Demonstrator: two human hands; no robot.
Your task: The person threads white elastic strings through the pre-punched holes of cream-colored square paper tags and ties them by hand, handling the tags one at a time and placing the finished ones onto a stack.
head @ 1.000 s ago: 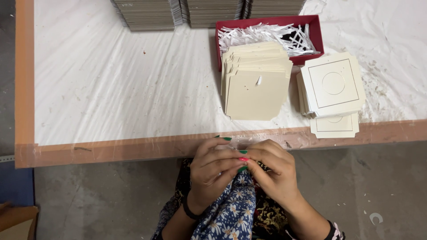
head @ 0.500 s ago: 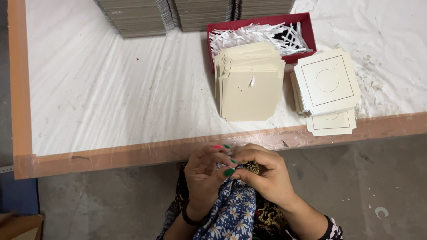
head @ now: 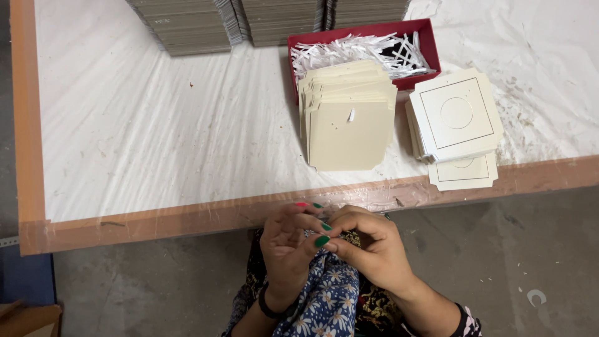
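Observation:
My left hand [head: 286,249] and my right hand [head: 368,248] are pressed together just below the table's front edge, over my lap. Between them rises a blue floral cloth [head: 327,299]. Both hands pinch its upper end, fingertips meeting where the green-painted nails touch. Whether anything small sits between the fingers is hidden. The nearest thing on the table is a stack of plain beige square cards [head: 349,122], lying straight ahead of my hands.
A second stack of cards printed with a square and a circle [head: 455,115] lies to the right. Behind them stands a red tray [head: 430,43] of white paper strips, with tall grey card stacks [head: 187,25] at the back. The white-covered table has an orange rim [head: 156,218].
My hands have stayed together at the cloth, and the fingers have shifted their pinch slightly. The view has drifted a little; nothing on the table has moved.

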